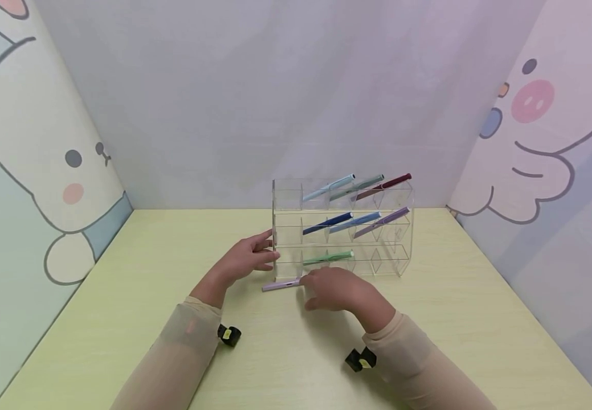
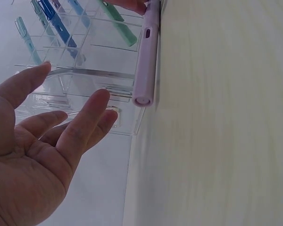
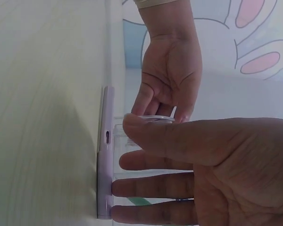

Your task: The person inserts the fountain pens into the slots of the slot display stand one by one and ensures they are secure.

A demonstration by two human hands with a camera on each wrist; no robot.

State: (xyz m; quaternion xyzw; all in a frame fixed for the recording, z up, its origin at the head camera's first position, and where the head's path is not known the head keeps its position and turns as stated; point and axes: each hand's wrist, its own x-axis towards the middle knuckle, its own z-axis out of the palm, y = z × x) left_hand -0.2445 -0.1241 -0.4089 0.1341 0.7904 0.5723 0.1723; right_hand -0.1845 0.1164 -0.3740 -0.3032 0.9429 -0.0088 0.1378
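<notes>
A clear acrylic pen rack (image 1: 288,245) stands on the table, with rows of slanted capped pens. My left hand (image 1: 239,261) is at the rack's left side, fingertips by its upright edge; in the left wrist view its thumb and fingers are spread. A light purple pen (image 1: 282,285) lies on the tabletop along the rack's front left. My right hand (image 1: 339,289) is over that pen's right end. In the right wrist view its fingers are extended, fingertips right at the pen, the thumb apart from it. The lowest row has a green pen (image 1: 328,258).
Pale blue (image 1: 328,188), grey-green (image 1: 357,188) and dark red (image 1: 383,186) pens lean in the top row. Dark blue (image 1: 328,223), light blue (image 1: 356,222) and purple (image 1: 382,222) ones fill the middle row. Cartoon-printed walls (image 1: 70,154) border the pale wooden table (image 1: 137,273).
</notes>
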